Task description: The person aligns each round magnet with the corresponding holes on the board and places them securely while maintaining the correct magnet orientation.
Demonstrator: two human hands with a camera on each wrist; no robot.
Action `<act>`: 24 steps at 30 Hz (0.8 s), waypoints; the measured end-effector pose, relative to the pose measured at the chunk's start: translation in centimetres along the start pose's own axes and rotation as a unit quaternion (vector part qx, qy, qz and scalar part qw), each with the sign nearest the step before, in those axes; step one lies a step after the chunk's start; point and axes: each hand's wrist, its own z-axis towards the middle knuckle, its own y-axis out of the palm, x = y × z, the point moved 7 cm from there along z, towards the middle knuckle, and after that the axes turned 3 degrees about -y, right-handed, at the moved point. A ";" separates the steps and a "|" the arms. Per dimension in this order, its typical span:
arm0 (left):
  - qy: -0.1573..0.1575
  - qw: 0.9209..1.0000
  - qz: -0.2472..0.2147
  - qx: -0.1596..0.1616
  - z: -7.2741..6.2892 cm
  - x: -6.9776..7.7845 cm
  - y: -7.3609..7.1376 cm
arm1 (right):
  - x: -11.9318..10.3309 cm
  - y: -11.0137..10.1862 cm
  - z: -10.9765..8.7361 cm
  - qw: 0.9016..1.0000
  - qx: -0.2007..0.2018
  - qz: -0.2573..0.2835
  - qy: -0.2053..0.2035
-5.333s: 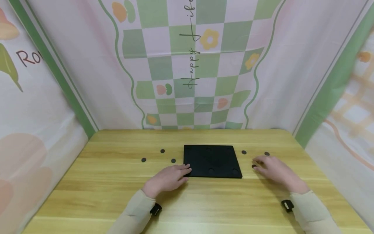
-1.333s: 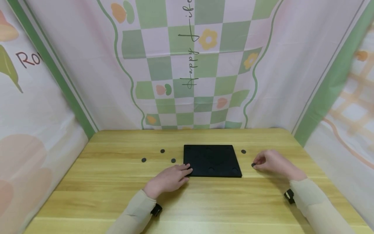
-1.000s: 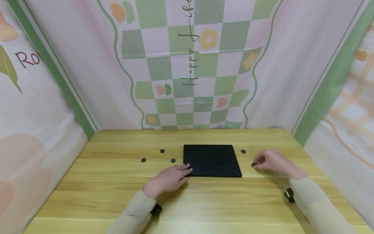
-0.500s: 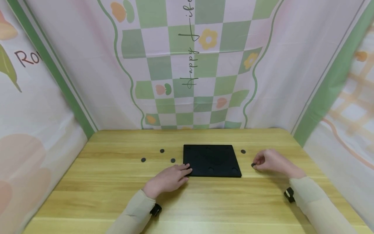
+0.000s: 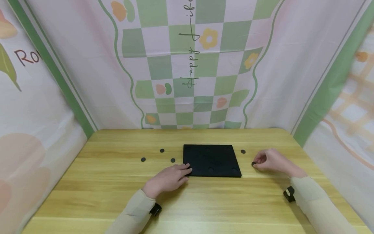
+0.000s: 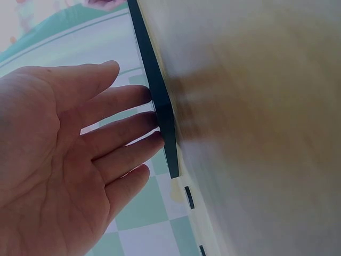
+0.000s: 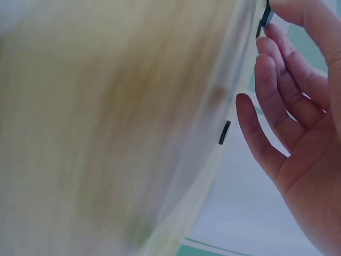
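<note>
My left hand (image 5: pixel 168 180) rests its fingertips on the near left corner of a flat black board (image 5: pixel 214 159) with faint round recesses. In the left wrist view its fingers (image 6: pixel 128 128) are extended, several meeting the board's edge. To the board's right, my right hand (image 5: pixel 271 162) pinches a small black disc (image 5: pixel 253 164) between thumb and fingertips. The right wrist view shows the pinched disc (image 7: pixel 267 15) at its top edge, with the other fingers loosely curled. Lower in that view, another disc (image 7: pixel 225 133) lies on the table; the hand hides it in the head view.
Left of the board, three similar discs (image 5: pixel 162 150) lie spread on the wooden table (image 5: pixel 87 195). One more disc (image 5: pixel 243 151) lies off the board's right edge. A patterned curtain (image 5: pixel 187 65) hangs behind the table, with cloth at both sides.
Since the earliest frame, my right hand has gone from hovering over the disc with parted fingers to pinching it. Over the last second it has barely shifted. The left hand keeps its place.
</note>
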 end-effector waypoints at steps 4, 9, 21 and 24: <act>-0.002 1.000 0.001 0.001 0.0 0.0 0.0 | 0.0 -0.1 0.0 1.000 0.007 0.005 -0.001; -0.002 1.000 0.000 0.001 0.0 0.0 0.0 | -0.2 -0.2 0.1 1.000 0.009 0.017 -0.002; -0.005 1.000 -0.004 -0.002 0.0 0.0 -0.1 | -0.7 0.0 0.3 0.999 -0.002 0.043 0.002; -0.005 1.000 -0.001 -0.003 0.0 0.0 0.0 | -0.8 0.1 0.4 0.999 0.000 0.047 -0.001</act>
